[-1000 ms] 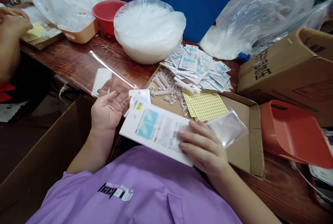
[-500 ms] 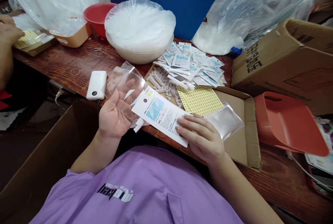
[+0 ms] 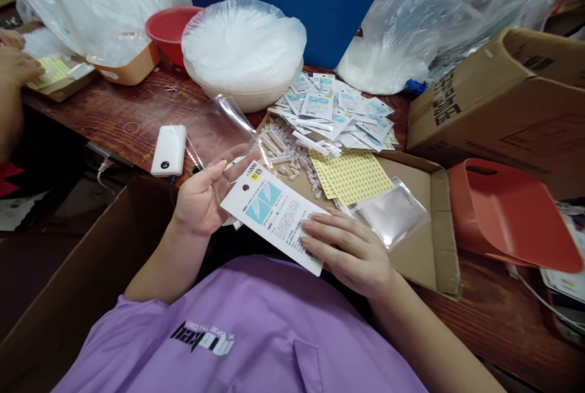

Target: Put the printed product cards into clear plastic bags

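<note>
My left hand [image 3: 201, 195] holds a clear plastic sleeve [image 3: 219, 128] that stands up above the table edge. My right hand [image 3: 350, 253] grips the near end of a white printed card [image 3: 269, 210] with a blue picture, its far end touching my left fingers at the sleeve. Just beyond lie yellow sticker sheets [image 3: 354, 173], a stack of clear sleeves [image 3: 393, 213] and small clear plastic pieces [image 3: 287, 149] on a cardboard box flap [image 3: 425, 247].
A white power bank [image 3: 169, 149] lies on the wooden table [image 3: 119, 109]. Behind stand a bag-covered white bowl [image 3: 244, 55], a red bowl [image 3: 167, 24], a pile of printed cards [image 3: 338, 109], cardboard boxes [image 3: 503, 106] and an orange bin [image 3: 507, 216]. Another person's hand [image 3: 13, 61] is at far left.
The clear sleeve in my left hand swung up and right, uncovering the power bank. My right hand turned the card and brought it against my left fingers.
</note>
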Demonstrator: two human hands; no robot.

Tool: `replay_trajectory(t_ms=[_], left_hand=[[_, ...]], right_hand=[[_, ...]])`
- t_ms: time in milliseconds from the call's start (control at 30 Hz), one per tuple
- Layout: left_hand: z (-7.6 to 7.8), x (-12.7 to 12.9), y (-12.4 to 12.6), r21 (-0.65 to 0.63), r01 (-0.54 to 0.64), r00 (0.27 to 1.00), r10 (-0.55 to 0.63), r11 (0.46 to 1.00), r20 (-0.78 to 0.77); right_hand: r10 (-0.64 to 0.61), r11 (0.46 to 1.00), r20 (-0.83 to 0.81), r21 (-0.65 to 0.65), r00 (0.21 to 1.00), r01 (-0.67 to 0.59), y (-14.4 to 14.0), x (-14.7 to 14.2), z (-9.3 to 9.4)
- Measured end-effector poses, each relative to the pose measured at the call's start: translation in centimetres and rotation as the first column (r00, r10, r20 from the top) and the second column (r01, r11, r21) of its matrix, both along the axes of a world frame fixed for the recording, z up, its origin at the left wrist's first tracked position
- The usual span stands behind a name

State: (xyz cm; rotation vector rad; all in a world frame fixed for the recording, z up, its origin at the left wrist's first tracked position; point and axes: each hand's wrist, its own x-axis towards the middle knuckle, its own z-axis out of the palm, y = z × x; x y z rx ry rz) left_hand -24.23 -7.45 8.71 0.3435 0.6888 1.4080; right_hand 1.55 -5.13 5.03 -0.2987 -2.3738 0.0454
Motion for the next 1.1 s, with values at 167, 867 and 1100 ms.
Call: replay_trajectory(t_ms=[167, 867, 1100], left_hand=[[0.0, 0.5, 0.0, -0.035, 0.005, 1.000, -0.006, 0.999, -0.026], [-3.7, 4.7, 0.1, 0.115, 0.106, 0.925, -0.055, 0.988, -0.375], [-3.2, 4.8, 0.2, 0.248, -0.032, 0.771, 0.182, 0.968, -0.611]], right_hand=[[-0.090, 0.991, 0.042, 0.104, 0.995, 0.085, 0.0, 0.4, -0.2], [-0.186, 0.960, -0.115, -0.231, 0.976, 0.156, -1.7, -5.2, 0.3], [-0.206, 0.947, -0.134, -0.275, 0.969, 0.163, -1.9, -5.3, 0.0]])
